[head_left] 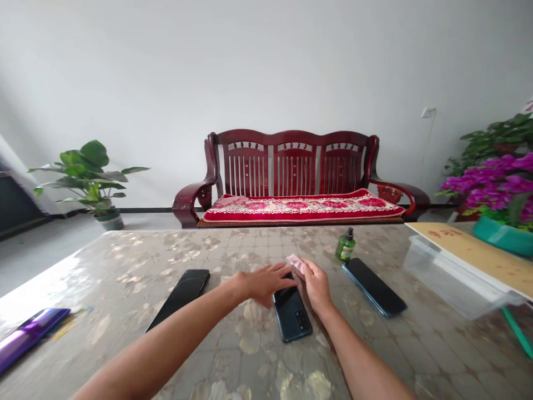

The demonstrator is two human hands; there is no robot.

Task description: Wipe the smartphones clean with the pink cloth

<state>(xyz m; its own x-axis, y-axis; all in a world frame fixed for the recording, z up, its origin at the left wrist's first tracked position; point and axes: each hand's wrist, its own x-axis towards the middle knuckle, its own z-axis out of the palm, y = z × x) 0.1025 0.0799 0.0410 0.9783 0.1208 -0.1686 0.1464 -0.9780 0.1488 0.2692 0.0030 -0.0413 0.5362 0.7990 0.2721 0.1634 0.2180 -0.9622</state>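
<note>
A dark blue smartphone (290,312) lies face down on the table, its camera block at the end closest to me. My left hand (264,283) reaches across the phone's far end with fingers stretched out, some of them over its back. Beside the phone's far right corner, my right hand (315,284) pinches a small pink cloth (296,263). Part of the phone's far end is hidden by the left hand. Another dark phone (373,288) lies to the right, near a small green bottle (345,245) with a black cap. A black phone (183,294) rests left of my left forearm.
The table (233,361) has a shiny floral cover. A purple phone-like object (31,336) lies at the left edge. To the right are a clear plastic box (449,278), a tan board (470,253) and a teal flower pot (502,236). A wooden bench (293,166) stands behind.
</note>
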